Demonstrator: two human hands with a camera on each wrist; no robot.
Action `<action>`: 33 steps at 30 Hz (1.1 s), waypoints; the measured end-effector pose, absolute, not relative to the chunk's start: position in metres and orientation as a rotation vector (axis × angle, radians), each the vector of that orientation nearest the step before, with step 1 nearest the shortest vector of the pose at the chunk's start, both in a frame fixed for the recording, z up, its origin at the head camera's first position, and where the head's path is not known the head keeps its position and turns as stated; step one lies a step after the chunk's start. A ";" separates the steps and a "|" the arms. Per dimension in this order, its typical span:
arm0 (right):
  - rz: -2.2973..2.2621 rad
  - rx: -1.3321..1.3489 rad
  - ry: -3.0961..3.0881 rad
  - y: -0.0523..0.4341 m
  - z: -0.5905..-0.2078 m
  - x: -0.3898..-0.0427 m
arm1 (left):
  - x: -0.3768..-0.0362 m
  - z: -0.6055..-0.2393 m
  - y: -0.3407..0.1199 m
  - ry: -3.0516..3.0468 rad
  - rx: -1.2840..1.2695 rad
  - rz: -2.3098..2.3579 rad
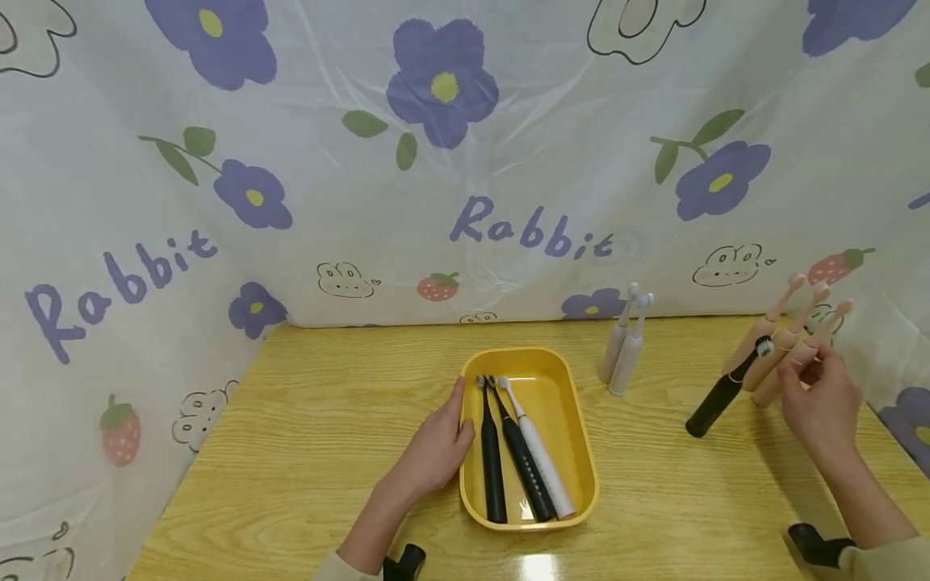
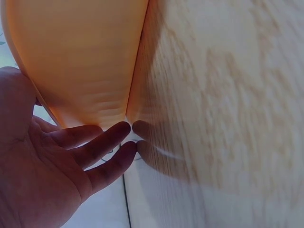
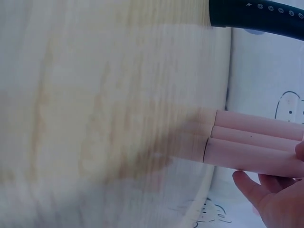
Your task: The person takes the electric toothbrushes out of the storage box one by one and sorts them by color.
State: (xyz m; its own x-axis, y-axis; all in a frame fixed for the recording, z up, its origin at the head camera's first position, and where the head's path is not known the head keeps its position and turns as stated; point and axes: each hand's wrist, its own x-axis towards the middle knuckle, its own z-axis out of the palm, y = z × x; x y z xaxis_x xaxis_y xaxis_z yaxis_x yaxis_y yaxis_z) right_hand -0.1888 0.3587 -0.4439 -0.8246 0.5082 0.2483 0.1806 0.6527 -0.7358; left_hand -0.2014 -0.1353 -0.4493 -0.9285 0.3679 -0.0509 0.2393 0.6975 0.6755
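Observation:
My left hand (image 1: pixel 434 444) grips the left side of a yellow tray (image 1: pixel 555 403), thumb at the rim and fingers along the outer wall (image 2: pixel 80 71). Inside the tray lie two black electric toothbrushes (image 1: pixel 492 472) and a white electric toothbrush (image 1: pixel 545 464), heads toward the back. Over at the right, my right hand (image 1: pixel 824 407) pinches the upper part of the nearest pink electric toothbrush (image 1: pixel 805 352). That one stands upright in a tight row with two other pink toothbrushes (image 1: pixel 760 335); the right wrist view shows their handles (image 3: pixel 256 156) side by side.
A black electric toothbrush (image 1: pixel 719 401) stands just left of the pink row. Two pale electric toothbrushes (image 1: pixel 628 355) stand behind the tray's right side. The wooden table (image 1: pixel 305 452) ends at a patterned cloth (image 1: pixel 349 202) at the back and sides.

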 end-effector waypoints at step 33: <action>1.202 0.011 -1.702 0.302 -0.377 -0.147 | -0.172 -0.458 -0.125 2.777 0.456 1.058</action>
State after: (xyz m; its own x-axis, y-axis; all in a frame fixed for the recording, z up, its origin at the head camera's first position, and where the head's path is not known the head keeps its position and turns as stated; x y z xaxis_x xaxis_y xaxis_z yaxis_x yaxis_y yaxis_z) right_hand -0.1475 0.3015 -0.3771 -0.4904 0.4963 0.7164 -0.5094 0.5038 -0.6976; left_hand -0.1720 -0.1246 -0.4580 -0.9451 0.3263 -0.0180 0.2315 0.7075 0.6677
